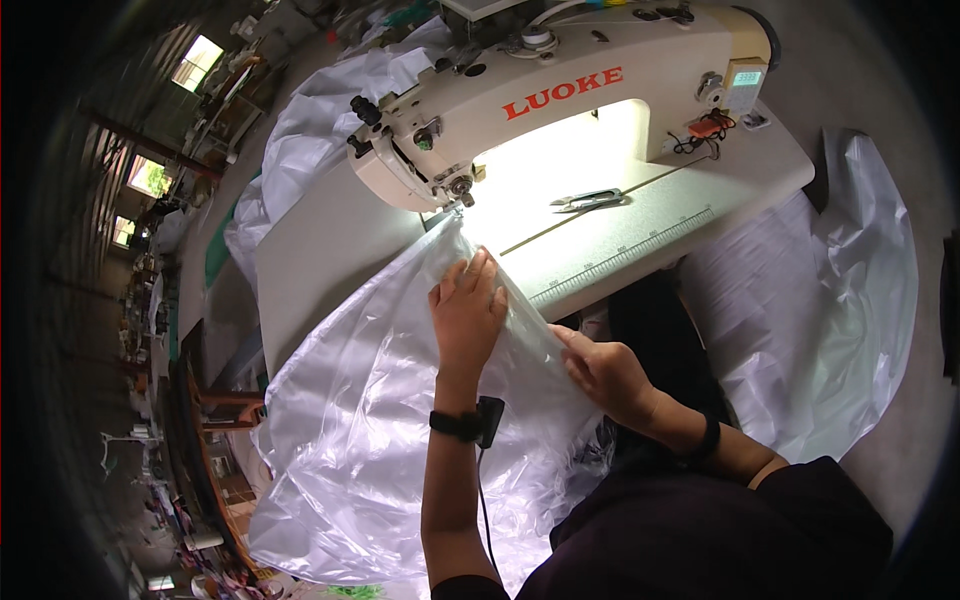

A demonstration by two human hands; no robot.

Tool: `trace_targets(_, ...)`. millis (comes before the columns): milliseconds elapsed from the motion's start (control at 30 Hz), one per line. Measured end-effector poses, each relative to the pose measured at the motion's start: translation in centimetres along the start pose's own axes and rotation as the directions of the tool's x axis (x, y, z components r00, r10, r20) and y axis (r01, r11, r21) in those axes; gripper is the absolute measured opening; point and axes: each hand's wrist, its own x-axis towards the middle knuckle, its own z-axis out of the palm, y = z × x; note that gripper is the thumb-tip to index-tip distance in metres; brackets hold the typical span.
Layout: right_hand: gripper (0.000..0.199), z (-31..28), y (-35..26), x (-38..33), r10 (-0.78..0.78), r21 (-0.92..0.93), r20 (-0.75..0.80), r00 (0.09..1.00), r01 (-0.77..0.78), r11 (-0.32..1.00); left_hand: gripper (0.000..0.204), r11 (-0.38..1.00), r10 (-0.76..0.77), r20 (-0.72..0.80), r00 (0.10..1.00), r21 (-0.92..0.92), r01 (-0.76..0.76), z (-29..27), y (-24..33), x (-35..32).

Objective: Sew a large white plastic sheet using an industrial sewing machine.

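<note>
A shiny white plastic-like sheet runs up to a white sewing machine, its narrow end under the presser foot. My left hand lies on the sheet just in front of the foot, fingers stretched out and slightly apart. Farther back along the same sheet, my right hand pinches its right edge between thumb and fingers. The rest of the sheet drapes off the table toward my lap. Thread snips rest on the lit machine bed, right of the needle area.
A ruler scale runs along the table's front edge. More white sheeting hangs on the right and is heaped behind the machine. A small control panel glows at the machine's right end. Cluttered shelving lines the left.
</note>
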Motion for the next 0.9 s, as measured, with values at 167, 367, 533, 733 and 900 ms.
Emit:
trace_targets(167, 0.048, 0.8, 0.2, -0.6, -0.117, -0.388, 0.055, 0.992, 0.129, 0.912, 0.039, 0.975, 0.126, 0.055, 0.991, 0.179, -0.134, 0.4, -0.9, 0.5)
trace_targets(367, 0.053, 0.6, 0.9, -0.9, -0.125, -0.495, 0.06, 0.99, 0.138, 0.858, 0.041, 1.0, -0.018, -0.057, 0.998, 0.017, 0.019, 0.9, -1.9, 0.9)
trace_targets(533, 0.046, 0.0, 0.1, -0.4, -0.146, -0.417, 0.002, 0.989, 0.134, 0.899, 0.036, 0.979, 0.093, 0.057, 0.994, 0.178, -0.101, 0.6, -1.1, 1.6)
trace_targets(733, 0.044, -0.1, 0.0, -0.4, -0.122, -0.504, 0.083, 0.989, 0.147, 0.851, 0.034, 0.952, 0.053, 0.041, 0.998, -0.303, -0.038, 0.6, -2.8, 1.2)
trace_targets(900, 0.044, -0.1, 0.3, -0.4, -0.143, -0.416, 0.012, 0.99, 0.135, 0.899, 0.038, 0.984, -0.088, -0.12, 0.989, -0.164, 0.067, 1.2, -1.3, 1.2)
